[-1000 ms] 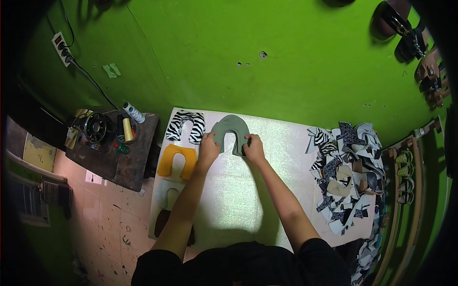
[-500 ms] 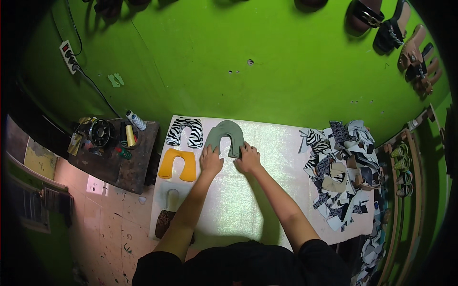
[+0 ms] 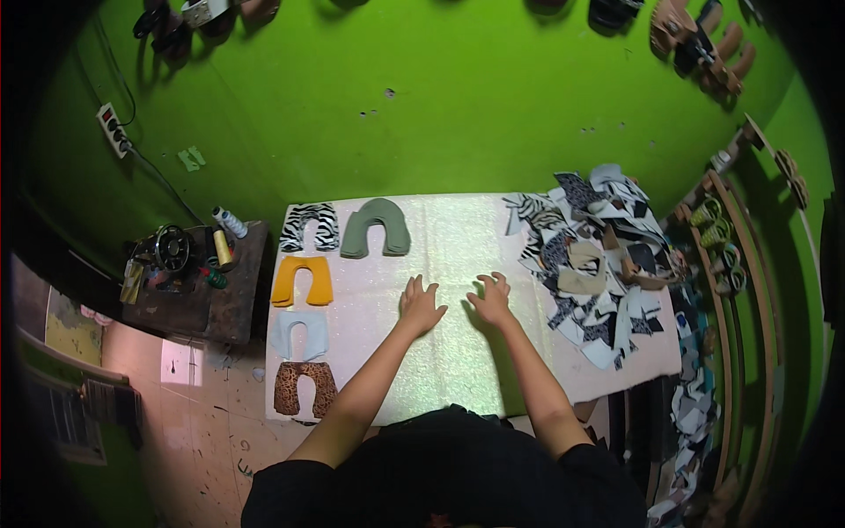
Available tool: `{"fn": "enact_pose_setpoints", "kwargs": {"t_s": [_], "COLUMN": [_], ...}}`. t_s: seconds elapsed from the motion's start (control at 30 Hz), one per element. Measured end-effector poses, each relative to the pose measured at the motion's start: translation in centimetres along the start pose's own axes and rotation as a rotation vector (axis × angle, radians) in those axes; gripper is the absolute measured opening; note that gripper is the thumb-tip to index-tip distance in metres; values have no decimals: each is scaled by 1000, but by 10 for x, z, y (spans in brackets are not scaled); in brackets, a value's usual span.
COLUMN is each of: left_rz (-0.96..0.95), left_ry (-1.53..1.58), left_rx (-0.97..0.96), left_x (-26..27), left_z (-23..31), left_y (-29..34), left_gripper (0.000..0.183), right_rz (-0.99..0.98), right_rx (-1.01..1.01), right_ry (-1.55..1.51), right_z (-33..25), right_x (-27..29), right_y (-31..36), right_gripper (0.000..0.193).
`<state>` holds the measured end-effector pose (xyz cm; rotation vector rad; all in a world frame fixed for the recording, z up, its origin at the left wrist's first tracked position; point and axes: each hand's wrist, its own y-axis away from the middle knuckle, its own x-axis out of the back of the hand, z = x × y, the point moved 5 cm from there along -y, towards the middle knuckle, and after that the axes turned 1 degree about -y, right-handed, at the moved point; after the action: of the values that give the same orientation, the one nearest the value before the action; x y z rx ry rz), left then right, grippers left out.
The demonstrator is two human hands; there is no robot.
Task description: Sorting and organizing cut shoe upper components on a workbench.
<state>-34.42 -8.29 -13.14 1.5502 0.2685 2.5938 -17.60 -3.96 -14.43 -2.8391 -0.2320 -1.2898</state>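
Both hands are over the middle of a white, glittery table top (image 3: 458, 370), with nothing held. My left hand (image 3: 421, 306) has its fingers apart, and my right hand (image 3: 490, 301) has its fingers spread and slightly bent. Beyond my left hand, a stack of green U-shaped pieces (image 3: 377, 214) lies near the far edge, its legs toward me. Down the left side lie more U-shaped pieces: zebra-striped ones (image 3: 326, 231), yellow ones (image 3: 284, 280), pale grey ones (image 3: 288, 333) and leopard-print ones (image 3: 288, 387).
A heap of cut scraps (image 3: 607, 264) covers the table's right part. Left of the table, a dark stand (image 3: 202, 308) bears a sewing machine (image 3: 170, 251) and thread cones (image 3: 231, 222). At right is a wooden rack (image 3: 735, 326) with sandals. A green wall (image 3: 458, 132) rises behind.
My hands have let go of the green pieces and drawn back toward me, fingers opening. The green stack now lies free beside the zebra-striped pieces. The view has shifted a little.
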Motion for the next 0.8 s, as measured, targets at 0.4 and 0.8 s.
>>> {"fn": "enact_pose_setpoints", "kwargs": {"t_s": [0.4,0.8], "left_rz": [-9,107], "left_ry": [128,115], "left_rx": [-334,-678], "left_x": [-63,-129], "left_z": [159,290], "left_y": [-5,-61], "left_gripper": [46,33], "right_rz": [312,414], "right_rx": [-213,-260], "right_ry": [-8,-578], "right_z": [136,208], "right_x": [122,158], "right_y": [53,57], "right_gripper": [54,60]}}
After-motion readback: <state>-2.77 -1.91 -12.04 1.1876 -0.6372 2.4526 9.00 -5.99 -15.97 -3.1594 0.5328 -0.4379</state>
